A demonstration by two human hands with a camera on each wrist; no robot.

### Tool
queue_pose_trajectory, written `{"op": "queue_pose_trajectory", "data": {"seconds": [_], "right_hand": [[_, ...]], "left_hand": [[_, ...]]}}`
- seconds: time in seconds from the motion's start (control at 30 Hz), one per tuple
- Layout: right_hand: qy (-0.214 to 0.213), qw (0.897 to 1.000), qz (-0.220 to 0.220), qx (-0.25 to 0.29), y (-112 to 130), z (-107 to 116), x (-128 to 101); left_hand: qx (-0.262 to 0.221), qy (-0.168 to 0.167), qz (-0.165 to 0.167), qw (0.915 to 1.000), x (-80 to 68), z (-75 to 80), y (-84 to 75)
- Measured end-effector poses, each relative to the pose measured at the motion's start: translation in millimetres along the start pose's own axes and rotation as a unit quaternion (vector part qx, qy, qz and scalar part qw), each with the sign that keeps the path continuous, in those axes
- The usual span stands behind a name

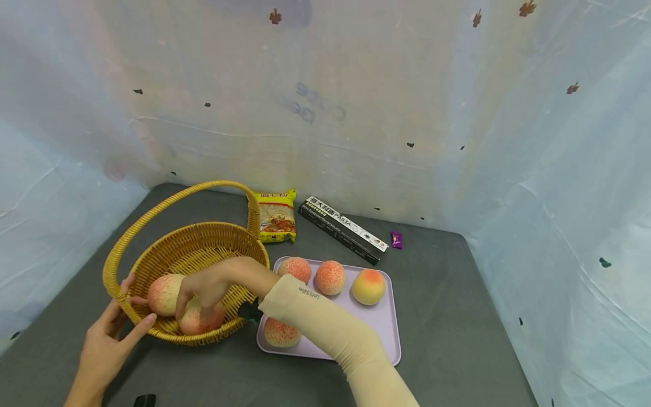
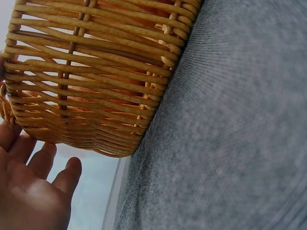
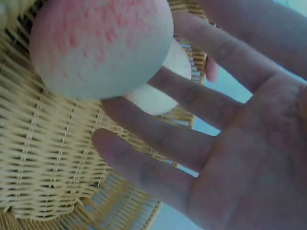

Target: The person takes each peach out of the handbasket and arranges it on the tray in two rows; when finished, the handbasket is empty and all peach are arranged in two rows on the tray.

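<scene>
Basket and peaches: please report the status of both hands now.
Right hand fingers open, touching a peach in the basket. Left hand steadies the basket rim. Four peaches remain on the tray. No obstruction.

Pink-speckled pale peach (image 1: 200, 319) lies in the front of the wicker basket (image 1: 203, 243), touching a second peach (image 1: 164, 294) to its left; the basket stands upright on the table, handle arched over
</scene>
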State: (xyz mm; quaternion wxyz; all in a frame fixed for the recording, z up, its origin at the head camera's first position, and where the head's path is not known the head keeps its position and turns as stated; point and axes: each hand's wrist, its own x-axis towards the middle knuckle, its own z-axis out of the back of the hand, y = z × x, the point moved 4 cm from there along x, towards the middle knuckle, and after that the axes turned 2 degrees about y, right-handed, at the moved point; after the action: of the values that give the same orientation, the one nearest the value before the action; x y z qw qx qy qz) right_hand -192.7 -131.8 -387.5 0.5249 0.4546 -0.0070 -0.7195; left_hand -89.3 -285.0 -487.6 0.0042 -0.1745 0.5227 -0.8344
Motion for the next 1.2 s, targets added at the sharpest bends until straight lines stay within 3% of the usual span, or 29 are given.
{"op": "queue_pose_trajectory", "data": {"seconds": [0.13, 0.3, 0.63, 0.87, 1.2], "right_hand": [[-0.027, 0.999, -0.016, 0.006, -10, 5, -5], [-0.053, 0.997, -0.042, -0.025, -21, 9, -9], [-0.049, 0.988, -0.118, -0.088, -24, 7, -3], [-0.015, 0.987, -0.101, -0.123, -20, 0, 6], [-0.041, 0.986, -0.127, -0.097, -18, 2, 11]], "left_hand": [[-0.002, -0.002, -0.008, 1.0, 0.3, 0.6, -0.1], [-0.003, -0.007, -0.008, 0.9999, 0.9, 1.8, 0.9], [-0.003, -0.014, -0.004, 0.9999, 1.2, 1.6, 1.6], [-0.004, -0.015, -0.004, 0.9999, 1.7, 0.9, 3.5], [-0.008, -0.013, -0.007, 0.9999, 0.4, 2.0, 1.3]]}}
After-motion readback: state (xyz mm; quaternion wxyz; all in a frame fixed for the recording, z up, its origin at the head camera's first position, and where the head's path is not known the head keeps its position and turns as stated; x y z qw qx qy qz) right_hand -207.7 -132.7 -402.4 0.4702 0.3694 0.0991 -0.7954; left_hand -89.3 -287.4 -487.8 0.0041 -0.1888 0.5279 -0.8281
